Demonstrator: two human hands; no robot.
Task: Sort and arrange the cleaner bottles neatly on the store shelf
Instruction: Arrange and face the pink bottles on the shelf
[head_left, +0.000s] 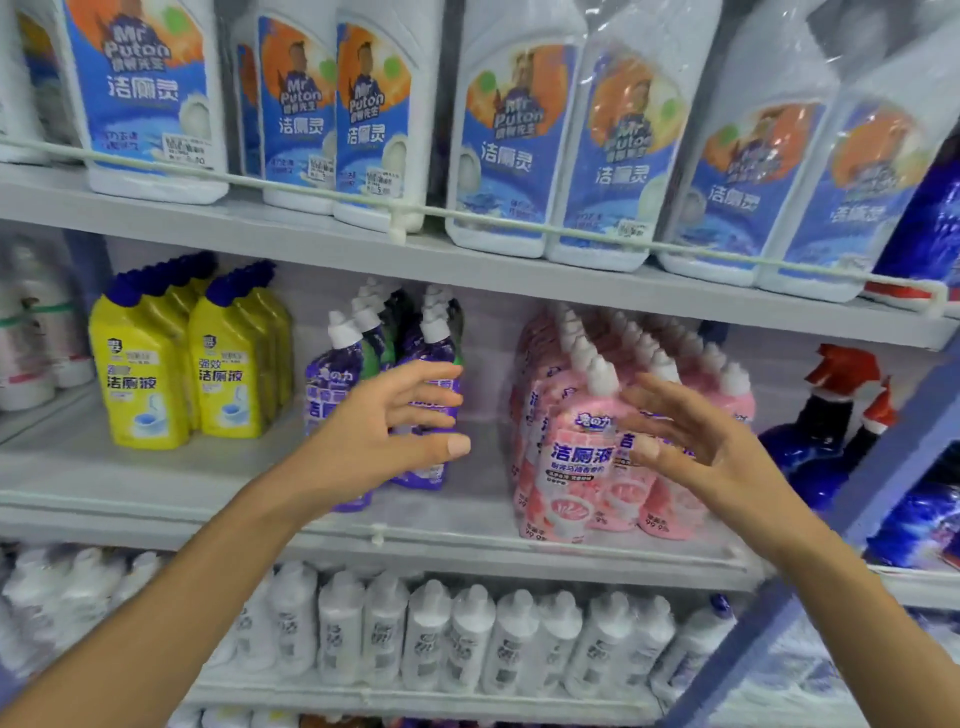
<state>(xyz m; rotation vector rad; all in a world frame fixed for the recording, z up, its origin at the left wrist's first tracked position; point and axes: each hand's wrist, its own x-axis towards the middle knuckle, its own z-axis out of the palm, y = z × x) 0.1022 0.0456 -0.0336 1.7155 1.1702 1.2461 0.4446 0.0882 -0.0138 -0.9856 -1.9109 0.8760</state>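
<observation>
Both hands are spread wide & hold nothing. L hand (384, 426) is in front of the purple bottles (332, 384), R hand (711, 447) in front of the pink bottles (571, 467), all on the middle shelf (208, 467). Looks like the tidy-up step; next prob. grab a bunch & push it straight.

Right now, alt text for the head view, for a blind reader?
Two open hands are stretched toward the middle shelf of a store display: the left hand before purple bottles, the right hand before pink bottles, neither gripping anything. Yellow bottles stand further left; large white bottles fill the shelf above.
</observation>
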